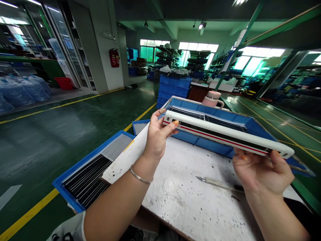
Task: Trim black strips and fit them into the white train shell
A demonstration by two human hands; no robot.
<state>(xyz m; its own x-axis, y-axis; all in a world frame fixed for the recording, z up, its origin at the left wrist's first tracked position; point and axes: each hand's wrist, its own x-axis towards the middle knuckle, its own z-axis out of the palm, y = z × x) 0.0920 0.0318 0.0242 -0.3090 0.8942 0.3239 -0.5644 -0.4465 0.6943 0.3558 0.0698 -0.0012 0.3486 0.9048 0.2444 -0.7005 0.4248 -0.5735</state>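
Both hands hold up a long white model train car [220, 131] with a black window band and a red stripe along its side. My left hand [160, 130] grips the left end, thumb on the near side and fingers behind. At the other end, my right hand [262, 169] supports the car from below with its thumb against the side. Beneath, a craft knife [218, 182] lies on the white worktable [180, 194], its handle end partly behind my right hand. Just behind the car stands a blue tray [198, 142] with several black-and-white strips inside.
A pink mug [212, 99] stands beyond the tray. Left of the table, a lower blue tray [60, 180] holds several dark and white long pieces. Stacked blue crates [174, 87] stand ahead. A fire extinguisher [114, 58] hangs on the wall, and a red bucket [63, 83] sits at left.
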